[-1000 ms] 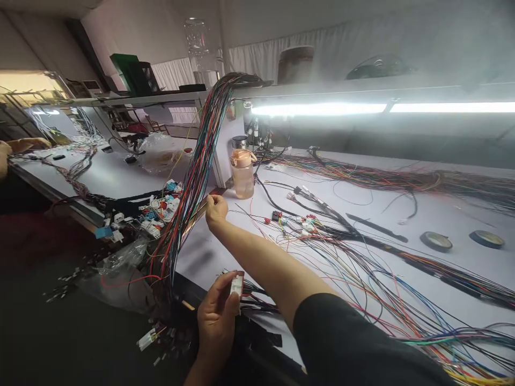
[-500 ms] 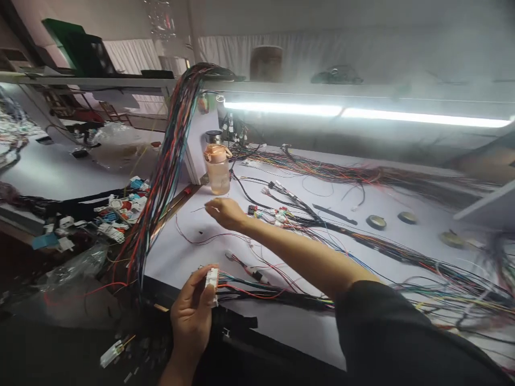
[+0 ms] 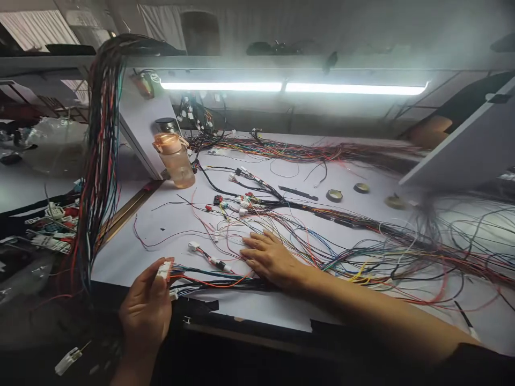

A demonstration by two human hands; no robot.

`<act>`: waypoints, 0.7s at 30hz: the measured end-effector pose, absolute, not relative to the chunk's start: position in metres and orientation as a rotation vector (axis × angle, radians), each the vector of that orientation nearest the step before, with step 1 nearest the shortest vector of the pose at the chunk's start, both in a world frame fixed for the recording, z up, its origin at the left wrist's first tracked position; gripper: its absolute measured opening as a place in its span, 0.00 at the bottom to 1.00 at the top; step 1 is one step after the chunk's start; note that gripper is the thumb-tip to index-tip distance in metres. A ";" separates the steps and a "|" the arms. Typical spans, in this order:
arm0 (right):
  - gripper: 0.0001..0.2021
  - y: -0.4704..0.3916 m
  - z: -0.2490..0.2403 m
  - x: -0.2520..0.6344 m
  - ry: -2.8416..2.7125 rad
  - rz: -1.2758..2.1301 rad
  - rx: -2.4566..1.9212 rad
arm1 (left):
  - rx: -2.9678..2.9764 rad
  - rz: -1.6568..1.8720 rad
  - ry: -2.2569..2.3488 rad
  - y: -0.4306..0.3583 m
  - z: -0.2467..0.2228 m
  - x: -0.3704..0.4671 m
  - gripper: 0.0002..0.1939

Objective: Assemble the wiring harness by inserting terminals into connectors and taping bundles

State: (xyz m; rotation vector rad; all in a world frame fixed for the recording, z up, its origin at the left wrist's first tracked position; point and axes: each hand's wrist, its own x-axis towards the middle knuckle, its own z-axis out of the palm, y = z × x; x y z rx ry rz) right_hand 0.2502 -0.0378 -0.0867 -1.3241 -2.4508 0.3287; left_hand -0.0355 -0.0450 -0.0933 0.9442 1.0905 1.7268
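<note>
Between the thumb and fingers of my left hand (image 3: 147, 303) is a white wire connector (image 3: 164, 269), held at the table's near edge. Several coloured wires (image 3: 209, 274) run from it to the right, beside a black-wrapped bundle. My right hand (image 3: 273, 260) lies with fingers spread over thin wires in the middle of the table, its fingertips pointing left. Just left of those fingers is a small white connector (image 3: 193, 246) on a short lead. Farther back, a branched wiring harness (image 3: 293, 205) ends in several small connectors (image 3: 243, 202).
A peach-lidded water bottle (image 3: 177, 163) stands at the back left. A thick wire hank (image 3: 102, 150) hangs from the shelf (image 3: 225, 63). Tape rolls (image 3: 333, 195) and a dark flat strip (image 3: 298, 193) lie at the back. Another person's arm (image 3: 432, 131) shows at far right.
My right hand has come back from near the bottle to the wires at mid-table, and its fingers have spread. The view has turned right. My left hand still holds the connector.
</note>
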 end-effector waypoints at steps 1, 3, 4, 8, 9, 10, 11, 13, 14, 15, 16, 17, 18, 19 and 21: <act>0.17 -0.037 -0.086 0.249 -2.438 0.336 -1.316 | 0.938 1.730 1.106 -0.045 -0.092 -0.035 0.17; 0.17 -0.037 -0.086 0.248 -2.408 0.319 -1.272 | 0.925 1.737 1.132 -0.044 -0.089 -0.033 0.18; 0.16 -0.036 -0.085 0.249 -2.383 0.288 -1.244 | 0.922 1.738 1.139 -0.044 -0.088 -0.032 0.18; 0.16 -0.025 -0.080 0.266 -2.187 0.106 -1.275 | 0.927 1.741 1.137 -0.043 -0.085 -0.029 0.18; 0.16 -0.021 -0.079 0.271 -2.128 0.063 -1.345 | 0.934 1.746 1.136 -0.043 -0.084 -0.028 0.18; 0.18 -0.016 -0.078 0.276 -2.081 0.027 -1.430 | 0.939 1.750 1.134 -0.043 -0.084 -0.028 0.18; 0.19 -0.013 -0.078 0.280 -2.046 -0.002 -1.520 | 0.940 1.754 1.132 -0.043 -0.084 -0.027 0.18; 0.21 -0.009 -0.080 0.283 -2.050 -0.013 -1.645 | 0.934 1.761 1.124 -0.044 -0.084 -0.026 0.18; 0.21 -0.010 -0.081 0.282 -2.101 0.006 -1.648 | 0.930 1.762 1.122 -0.044 -0.084 -0.026 0.18; 0.20 -0.012 -0.082 0.280 -2.173 0.032 -1.606 | 0.926 1.762 1.121 -0.044 -0.084 -0.026 0.17; 0.19 -0.015 -0.083 0.277 -2.254 0.058 -1.531 | 0.927 1.765 1.117 -0.044 -0.083 -0.026 0.17; 0.17 -0.018 -0.084 0.274 -2.326 0.076 -1.442 | 0.929 1.766 1.112 -0.045 -0.083 -0.026 0.17; 0.17 -0.022 -0.084 0.271 -2.380 0.087 -1.361 | 0.933 1.764 1.107 -0.045 -0.083 -0.026 0.18; 0.16 -0.024 -0.084 0.268 -2.411 0.093 -1.304 | 0.937 1.763 1.102 -0.045 -0.083 -0.026 0.18; 0.16 -0.026 -0.082 0.267 -2.421 0.106 -1.256 | 0.946 1.759 1.094 -0.045 -0.083 -0.026 0.18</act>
